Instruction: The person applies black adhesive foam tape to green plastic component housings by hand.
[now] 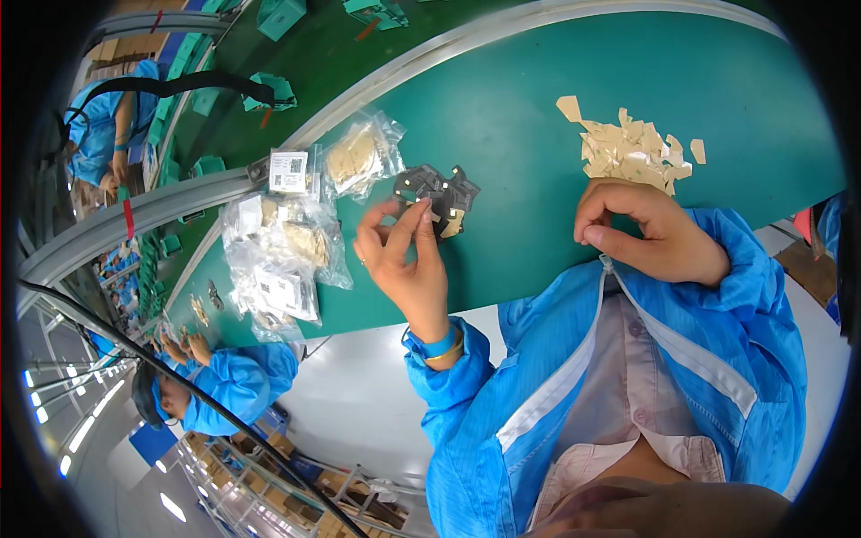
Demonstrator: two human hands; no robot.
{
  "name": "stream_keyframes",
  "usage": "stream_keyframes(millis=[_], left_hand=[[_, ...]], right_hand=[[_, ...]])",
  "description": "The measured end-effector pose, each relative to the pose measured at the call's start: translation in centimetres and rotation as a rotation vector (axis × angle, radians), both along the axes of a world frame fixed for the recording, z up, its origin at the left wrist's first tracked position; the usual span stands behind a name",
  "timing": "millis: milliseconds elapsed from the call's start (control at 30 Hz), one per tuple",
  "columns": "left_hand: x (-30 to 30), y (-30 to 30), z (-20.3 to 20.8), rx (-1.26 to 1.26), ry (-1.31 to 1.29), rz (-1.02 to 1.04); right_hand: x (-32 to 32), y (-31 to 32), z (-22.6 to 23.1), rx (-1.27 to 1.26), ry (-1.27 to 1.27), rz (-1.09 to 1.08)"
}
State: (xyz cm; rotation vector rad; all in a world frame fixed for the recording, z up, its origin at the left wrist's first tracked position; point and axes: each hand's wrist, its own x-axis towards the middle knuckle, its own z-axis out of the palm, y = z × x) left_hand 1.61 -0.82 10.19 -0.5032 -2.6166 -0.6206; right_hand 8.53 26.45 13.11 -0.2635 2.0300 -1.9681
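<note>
A small heap of dark, flat, irregular pieces (455,191) with some tan spots lies on the green table in front of my left hand (408,264). Thumb and forefinger of this hand come together at the heap's near edge, the other fingers bent; whatever is between the tips is too small to make out. My right hand (650,231) rests curled at the table's near edge, its thumb tip against the bent fingers. Anything inside that grip is hidden. Just beyond it lies a loose pile of tan, angular flakes (628,148), with a few strays at its sides.
Clear plastic bags (278,242) of tan pieces with white labels lie left of the dark heap. A metal rail (161,211) crosses at the left. Green bins (269,92) stand beyond the table's pale rim. Co-workers in blue (238,386) sit at the left.
</note>
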Motion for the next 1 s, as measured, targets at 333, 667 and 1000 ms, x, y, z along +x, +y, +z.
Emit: stream_keyframes(millis=[333,667,1000], left_hand=[[3.5,6.7,1.6,1.014,-0.525,-0.567],[4.6,10.6,1.4,1.222,-1.044,-0.343],[4.8,11.2,0.2,1.112,-1.006,-0.301]], right_hand=[[0.0,-1.1,-0.7,-0.239,-0.183,-0.125],[1.4,0.8,-1.1,-0.194,-0.036,-0.369],[1.1,1.9,-1.8,0.225,0.373,-0.403]])
